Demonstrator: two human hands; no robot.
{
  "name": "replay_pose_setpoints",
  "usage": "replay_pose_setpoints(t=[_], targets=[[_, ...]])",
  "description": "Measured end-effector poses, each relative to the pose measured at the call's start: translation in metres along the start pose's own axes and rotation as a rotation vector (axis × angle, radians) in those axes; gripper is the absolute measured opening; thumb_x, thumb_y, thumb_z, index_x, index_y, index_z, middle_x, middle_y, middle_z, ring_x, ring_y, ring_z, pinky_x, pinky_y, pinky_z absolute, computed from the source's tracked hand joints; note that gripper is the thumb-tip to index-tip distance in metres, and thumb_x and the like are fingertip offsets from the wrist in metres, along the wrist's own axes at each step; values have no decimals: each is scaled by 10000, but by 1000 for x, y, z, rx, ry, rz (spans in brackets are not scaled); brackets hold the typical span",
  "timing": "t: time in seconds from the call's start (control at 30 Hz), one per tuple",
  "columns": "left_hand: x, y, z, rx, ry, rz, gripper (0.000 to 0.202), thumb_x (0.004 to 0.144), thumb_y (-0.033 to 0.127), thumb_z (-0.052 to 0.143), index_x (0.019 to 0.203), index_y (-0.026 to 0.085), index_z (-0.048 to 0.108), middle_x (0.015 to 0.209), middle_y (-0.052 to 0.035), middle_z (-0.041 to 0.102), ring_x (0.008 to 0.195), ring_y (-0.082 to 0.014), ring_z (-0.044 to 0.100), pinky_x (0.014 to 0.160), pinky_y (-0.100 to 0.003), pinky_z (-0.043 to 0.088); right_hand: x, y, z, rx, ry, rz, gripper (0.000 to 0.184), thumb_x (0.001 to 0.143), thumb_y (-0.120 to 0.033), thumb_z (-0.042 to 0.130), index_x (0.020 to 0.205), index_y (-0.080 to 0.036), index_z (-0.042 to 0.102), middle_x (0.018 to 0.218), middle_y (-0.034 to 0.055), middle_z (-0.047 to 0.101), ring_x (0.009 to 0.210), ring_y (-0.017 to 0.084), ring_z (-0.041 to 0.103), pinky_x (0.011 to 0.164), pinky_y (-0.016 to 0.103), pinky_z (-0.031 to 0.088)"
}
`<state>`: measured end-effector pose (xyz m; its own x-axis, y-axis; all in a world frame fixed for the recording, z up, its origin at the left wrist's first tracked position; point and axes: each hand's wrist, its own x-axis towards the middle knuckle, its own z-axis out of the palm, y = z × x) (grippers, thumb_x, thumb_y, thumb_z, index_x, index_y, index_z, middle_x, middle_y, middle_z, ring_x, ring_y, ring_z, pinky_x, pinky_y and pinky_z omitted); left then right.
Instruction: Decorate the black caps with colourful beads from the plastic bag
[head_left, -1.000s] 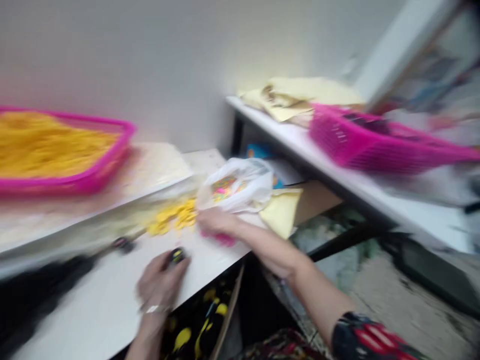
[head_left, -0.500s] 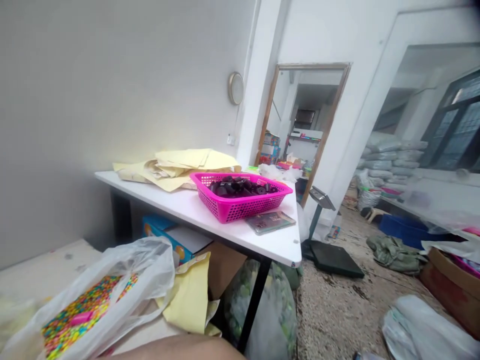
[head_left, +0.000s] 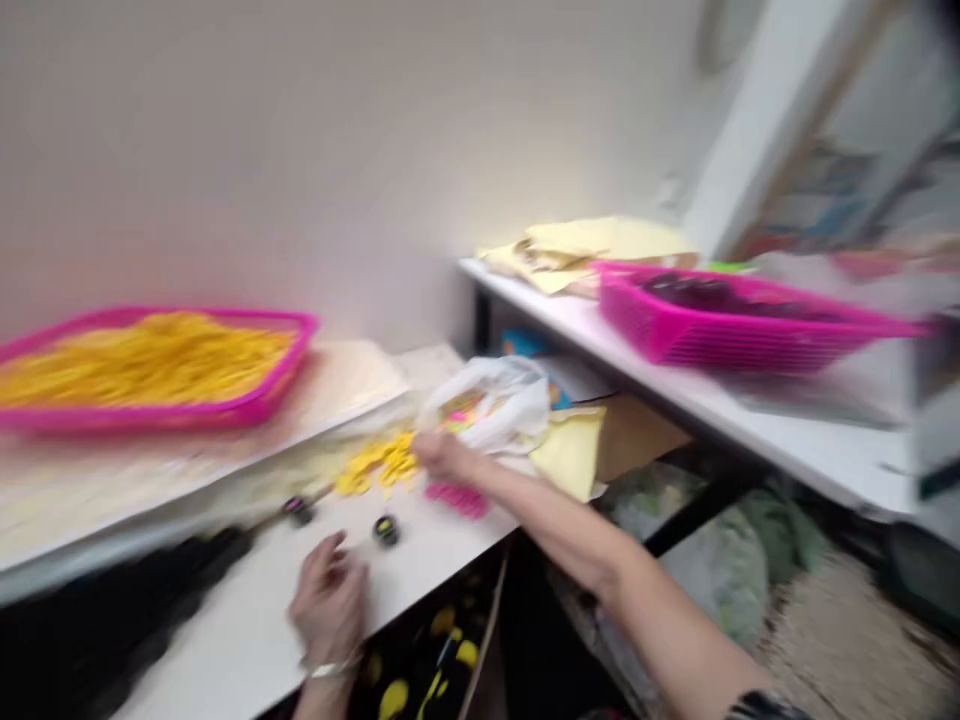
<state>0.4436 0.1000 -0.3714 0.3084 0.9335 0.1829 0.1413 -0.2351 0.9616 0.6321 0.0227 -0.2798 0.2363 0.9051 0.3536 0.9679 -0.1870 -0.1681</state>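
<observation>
The picture is smeared by motion. My left hand (head_left: 328, 595) rests on the white table (head_left: 225, 630), fingers loosely curled, close to a small black round piece (head_left: 386, 530); a second one (head_left: 298, 510) lies further left. My right hand (head_left: 442, 457) reaches across to a heap of small yellow pieces (head_left: 379, 465) beside a clear bag of coloured beads (head_left: 487, 405). A little pile of pink pieces (head_left: 457, 497) lies just under my right wrist. Whether either hand holds anything is blurred.
A pink basket of yellow pieces (head_left: 150, 365) stands at the left on a raised board. A second pink basket (head_left: 720, 315) with dark pieces and yellow papers (head_left: 592, 245) sit on a higher white table at the right. Bags fill the floor below.
The camera swung up toward the room half a second ago and has come back down to the table. My left hand is off the black piece; my right hand stays by the yellow heap.
</observation>
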Motion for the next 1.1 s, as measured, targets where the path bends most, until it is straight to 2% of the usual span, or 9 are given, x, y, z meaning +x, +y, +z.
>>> replay_pose_setpoints(t=[0.1,0.2,0.3,0.37,0.47,0.57,0.63,0.77,1.1], targets=[[-18,11,-14,-292,109,-262,356,527,326,699,837,164,630,813,-32,636,692,-144,571,651,-281,485,-14,-9,33,225,124,14,242,850,-75,335,831,-137,568,850,85,620,839,170,597,764,276,473],[-25,40,-8,-636,-147,-619,377,604,400,730,827,116,625,713,-51,632,571,-96,535,510,-212,427,-39,-24,47,672,425,7,171,858,-160,397,857,-184,567,891,74,637,872,172,614,808,319,486],[-25,59,-5,-866,-410,-805,346,650,394,736,795,99,625,671,-48,615,533,-67,518,459,-164,397,-62,-47,49,831,452,-27,127,851,-200,456,855,-214,582,897,63,652,880,179,624,795,341,505],[-26,60,-7,-875,-456,-795,301,573,252,796,770,93,633,633,-21,598,498,-37,486,417,-125,337,-72,-58,50,840,431,-33,131,850,-204,460,854,-216,591,896,66,651,870,181,627,775,344,516],[-26,53,-10,-753,-397,-692,337,458,149,827,734,81,645,598,-16,608,443,-18,449,377,-118,256,-77,-64,47,891,368,-47,166,835,-187,469,946,-207,592,999,89,626,936,185,606,791,344,519],[-24,46,-13,-641,-347,-591,332,437,197,837,686,85,649,553,-16,607,412,-29,440,370,-141,246,-78,-63,41,994,171,-100,277,801,-200,555,1078,-188,563,1071,107,580,963,189,578,767,315,521],[-20,44,-14,-597,-360,-552,317,434,215,836,663,89,656,523,-12,594,411,-41,439,373,-156,242,-77,-61,40,985,76,-108,236,809,-213,576,1044,-184,575,986,82,586,886,171,573,741,293,505],[-8,37,-10,-491,-325,-477,288,457,254,820,651,93,682,496,-4,573,422,-45,418,409,-184,268,-67,-57,52,832,69,-32,122,833,-219,548,947,-183,567,867,46,563,813,167,540,735,291,461],[12,5,8,-254,-212,-356,160,535,272,726,604,132,689,492,24,545,474,-67,412,476,-212,318,-48,-49,75,564,-37,58,146,796,-194,551,940,-177,530,978,72,558,937,217,484,807,322,404]])
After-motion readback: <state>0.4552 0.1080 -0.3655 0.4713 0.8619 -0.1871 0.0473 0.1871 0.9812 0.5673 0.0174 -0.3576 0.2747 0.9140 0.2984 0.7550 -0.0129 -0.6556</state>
